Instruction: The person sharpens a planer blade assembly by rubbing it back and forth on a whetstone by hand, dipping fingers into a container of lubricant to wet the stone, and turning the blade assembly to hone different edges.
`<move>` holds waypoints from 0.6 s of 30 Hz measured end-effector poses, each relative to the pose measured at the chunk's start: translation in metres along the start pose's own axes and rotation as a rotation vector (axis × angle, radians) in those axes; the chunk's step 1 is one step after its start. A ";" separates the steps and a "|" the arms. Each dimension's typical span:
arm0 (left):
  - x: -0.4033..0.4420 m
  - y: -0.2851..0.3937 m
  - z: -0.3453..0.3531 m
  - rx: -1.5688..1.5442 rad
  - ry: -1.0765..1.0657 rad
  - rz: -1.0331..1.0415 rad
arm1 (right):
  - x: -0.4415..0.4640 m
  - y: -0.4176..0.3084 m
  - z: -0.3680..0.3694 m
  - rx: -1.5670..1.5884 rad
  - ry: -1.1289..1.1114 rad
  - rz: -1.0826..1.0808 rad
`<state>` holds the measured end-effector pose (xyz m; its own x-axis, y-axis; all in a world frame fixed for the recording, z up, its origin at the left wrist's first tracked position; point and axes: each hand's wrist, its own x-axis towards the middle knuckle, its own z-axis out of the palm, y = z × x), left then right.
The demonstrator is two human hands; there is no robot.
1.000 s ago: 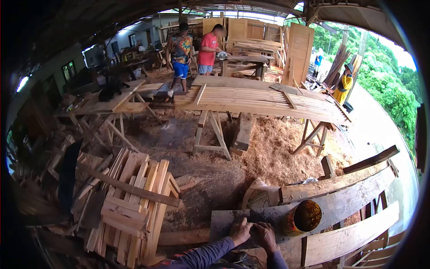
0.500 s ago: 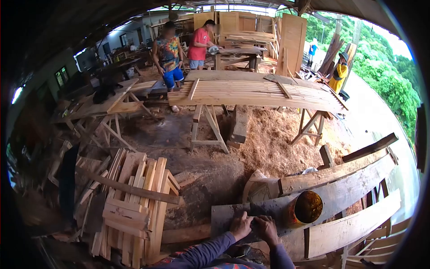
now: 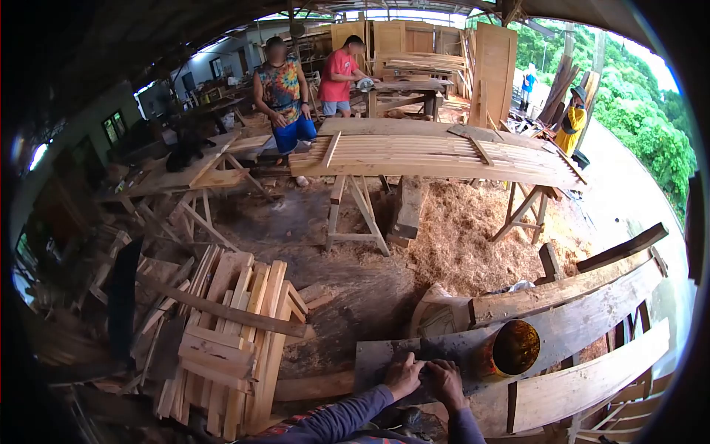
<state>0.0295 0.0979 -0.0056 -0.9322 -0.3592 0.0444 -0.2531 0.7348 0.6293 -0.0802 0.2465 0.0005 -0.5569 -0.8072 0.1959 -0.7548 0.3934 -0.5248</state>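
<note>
Since the earliest frame, the person in the colourful shirt (image 3: 281, 90) has come nearer to the long stack of boards (image 3: 444, 170), and one hand of this person is now at the blue shorts (image 3: 293, 133); the wearer's own two hands have stayed close together at almost the same place. The left hand (image 3: 404, 376) and the right hand (image 3: 444, 385) are above the near end of the dark plank (image 3: 375, 357), with fingers bent and fingertips very near each other. I cannot tell if they grip some small thing between them. The plank lies in front of the wearer and runs away to the right. On it, just to the right of the right hand, stands a stained can (image 3: 485, 358) with its top open. A pale board (image 3: 592, 379) is on the nearer side of the plank. To the left there is a pile of wood strips (image 3: 255, 318), and beyond the plank are wood shavings (image 3: 481, 229) on the floor.
</note>
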 end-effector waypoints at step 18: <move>0.001 -0.003 0.005 -0.009 0.016 0.017 | -0.002 0.001 0.002 0.014 0.022 0.025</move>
<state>0.0283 0.0985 -0.0117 -0.9320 -0.3560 0.0680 -0.2347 0.7357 0.6354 -0.0789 0.2476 -0.0020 -0.5830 -0.7872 0.2009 -0.7358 0.4068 -0.5413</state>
